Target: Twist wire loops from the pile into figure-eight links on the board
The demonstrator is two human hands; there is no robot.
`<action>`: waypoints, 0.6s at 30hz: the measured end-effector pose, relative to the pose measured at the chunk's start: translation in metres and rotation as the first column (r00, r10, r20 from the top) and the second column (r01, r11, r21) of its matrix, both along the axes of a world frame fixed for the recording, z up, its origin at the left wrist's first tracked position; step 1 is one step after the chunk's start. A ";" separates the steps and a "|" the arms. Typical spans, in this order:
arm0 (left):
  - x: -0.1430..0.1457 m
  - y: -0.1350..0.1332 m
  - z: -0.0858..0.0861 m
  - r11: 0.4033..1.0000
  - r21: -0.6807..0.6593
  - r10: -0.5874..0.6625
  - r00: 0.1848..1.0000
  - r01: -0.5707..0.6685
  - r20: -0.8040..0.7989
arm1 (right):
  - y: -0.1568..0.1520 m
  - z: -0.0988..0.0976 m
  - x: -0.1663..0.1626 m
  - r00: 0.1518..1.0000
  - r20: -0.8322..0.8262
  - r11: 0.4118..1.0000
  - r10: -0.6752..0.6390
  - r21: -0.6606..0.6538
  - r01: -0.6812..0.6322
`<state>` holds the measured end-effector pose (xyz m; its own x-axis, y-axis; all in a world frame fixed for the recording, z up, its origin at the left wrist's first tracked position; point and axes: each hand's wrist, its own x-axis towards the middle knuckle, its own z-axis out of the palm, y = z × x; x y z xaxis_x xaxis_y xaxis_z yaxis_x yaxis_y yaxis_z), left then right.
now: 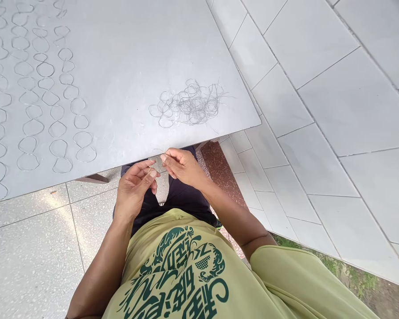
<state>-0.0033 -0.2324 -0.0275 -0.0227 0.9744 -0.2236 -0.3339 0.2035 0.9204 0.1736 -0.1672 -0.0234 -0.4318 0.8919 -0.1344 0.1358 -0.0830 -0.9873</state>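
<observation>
My left hand (134, 188) and my right hand (182, 166) meet just below the near edge of a grey table (126, 53). Both pinch a thin wire loop (157, 160) between fingertips, the left from below, the right from the side. A tangled pile of loose wire loops (189, 103) lies on the table just beyond my right hand. Rows of figure-eight wire pieces (36, 97) are laid out across the table's left part.
The table's right edge runs diagonally over a white tiled floor (319, 110). A reddish seat edge (221, 173) shows beside my lap. Speckled floor (29, 248) lies at the lower left, and a strip of grass (352, 277) at the lower right.
</observation>
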 end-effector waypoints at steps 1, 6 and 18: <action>0.000 -0.001 -0.001 1.000 0.012 0.014 1.000 -0.014 -0.007 | 0.001 0.001 0.000 1.000 0.000 1.000 -0.008 0.000 0.008; -0.003 -0.003 -0.006 0.996 0.058 0.078 0.993 -0.073 -0.083 | 0.002 0.002 -0.002 0.999 -0.048 1.000 -0.023 -0.007 0.022; -0.003 -0.015 0.004 0.997 -0.023 0.072 0.984 -0.077 -0.161 | 0.019 0.024 0.000 0.996 0.052 0.997 0.066 0.030 -0.067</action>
<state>-0.0065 -0.2470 -0.0236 -0.1326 0.9619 -0.2392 -0.1980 0.2107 0.9573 0.1739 -0.1484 0.0001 -0.4838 0.8655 -0.1298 0.1899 -0.0410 -0.9810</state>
